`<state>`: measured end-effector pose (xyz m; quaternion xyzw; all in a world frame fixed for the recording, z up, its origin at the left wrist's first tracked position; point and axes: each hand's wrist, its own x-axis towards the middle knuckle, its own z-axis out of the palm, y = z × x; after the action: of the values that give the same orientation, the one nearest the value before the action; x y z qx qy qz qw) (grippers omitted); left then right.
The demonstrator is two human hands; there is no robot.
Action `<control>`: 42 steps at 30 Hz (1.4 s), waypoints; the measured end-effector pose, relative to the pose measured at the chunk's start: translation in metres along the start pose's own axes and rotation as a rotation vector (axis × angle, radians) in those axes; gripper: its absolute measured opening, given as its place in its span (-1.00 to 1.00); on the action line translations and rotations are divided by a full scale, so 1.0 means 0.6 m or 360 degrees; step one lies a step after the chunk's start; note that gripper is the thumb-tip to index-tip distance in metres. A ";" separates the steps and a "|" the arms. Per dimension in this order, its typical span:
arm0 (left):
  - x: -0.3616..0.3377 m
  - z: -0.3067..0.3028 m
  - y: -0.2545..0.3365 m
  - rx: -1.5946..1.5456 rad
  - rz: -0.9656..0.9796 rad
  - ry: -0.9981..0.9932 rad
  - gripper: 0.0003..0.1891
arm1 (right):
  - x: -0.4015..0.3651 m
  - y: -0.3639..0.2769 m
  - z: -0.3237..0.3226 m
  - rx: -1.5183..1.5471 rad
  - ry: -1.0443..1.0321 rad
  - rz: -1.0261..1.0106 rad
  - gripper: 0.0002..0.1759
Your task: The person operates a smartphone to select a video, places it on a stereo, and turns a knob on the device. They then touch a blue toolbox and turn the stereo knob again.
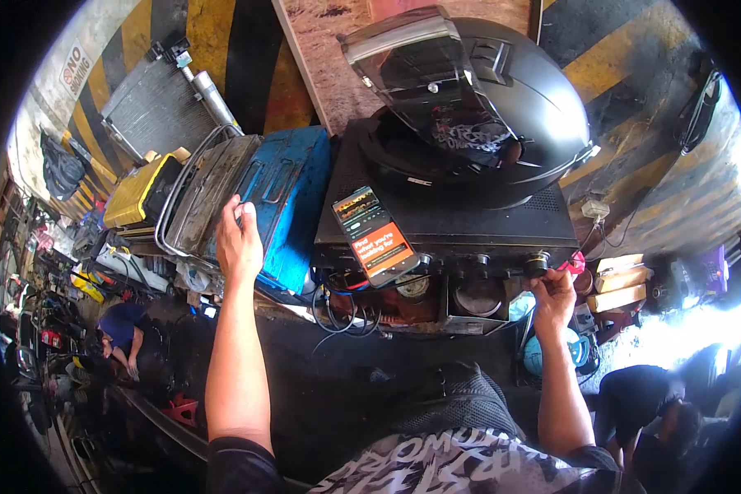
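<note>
Seemingly, right hand (554,298) pinching amplifier knob (537,264), left hand (239,240) fingers curled over blue toolbox (292,206).

Black amplifier (469,224), helmet (535,107) and phone (375,235) on top

L arm (232,362): bare, extended, forearm running toward 12 o'clock. L hand (239,239): at 9 o'clock of frame ctr, back of hand up, fingers curled fwd at tips; grip unclear. R arm (561,395): bare, forearm toward 12 o'clock. R hand (554,298): approx. 4 o'clock, thumb + fingertips pinched together.
</note>
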<state>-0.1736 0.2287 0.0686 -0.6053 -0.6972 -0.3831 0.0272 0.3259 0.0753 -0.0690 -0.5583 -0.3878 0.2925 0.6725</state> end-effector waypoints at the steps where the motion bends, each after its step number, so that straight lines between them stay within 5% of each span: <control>1: 0.000 0.000 -0.001 -0.0003 -0.0001 -0.0005 -0.41 | 0.002 -0.001 -0.002 0.0003 -0.0024 0.0013 -0.79; 5: 0.006 0.009 -0.017 -0.0044 0.0025 0.0019 -0.40 | 0.006 0.006 0.006 0.0475 0.0008 0.0102 -0.77; 14: 0.009 0.016 -0.030 -0.0096 0.0028 0.0028 -0.37 | -0.028 -0.078 -0.009 0.0254 0.0158 0.0016 -0.81; 18: 0.006 0.007 -0.014 -0.0031 0.0039 0.0010 -0.38 | 0.031 -0.141 -0.007 -0.0762 0.0291 -0.0314 -0.91; 21: 0.006 0.008 -0.016 -0.0063 0.0025 0.0001 -0.39 | 0.083 -0.179 0.032 -0.0753 0.0198 -0.0313 -0.89; 24: 0.005 0.005 -0.013 -0.0081 0.0031 -0.0005 -0.41 | 0.111 -0.189 0.028 -0.1397 0.0138 -0.1034 -0.83; 28: 0.005 0.000 -0.007 -0.0005 -0.0017 -0.0041 -0.37 | 0.049 -0.190 0.013 -0.1370 0.0257 -0.0741 -0.71; 31: 0.006 0.005 -0.013 -0.0021 0.0012 -0.0015 -0.38 | -0.003 -0.175 0.041 -0.1502 0.0069 -0.0253 -0.40; 32: 0.005 0.007 -0.014 -0.0028 0.0005 -0.0018 -0.38 | -0.003 -0.163 0.045 -0.1552 0.0033 -0.0307 -0.29; 42: 0.007 0.009 -0.016 -0.0020 -0.0006 -0.0014 -0.37 | -0.048 -0.140 0.042 -0.1304 0.0096 -0.0169 -0.47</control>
<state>-0.1808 0.2356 0.0620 -0.6057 -0.6961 -0.3849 0.0197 0.2862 0.0473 0.0095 -0.7674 -0.4805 0.0625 0.4199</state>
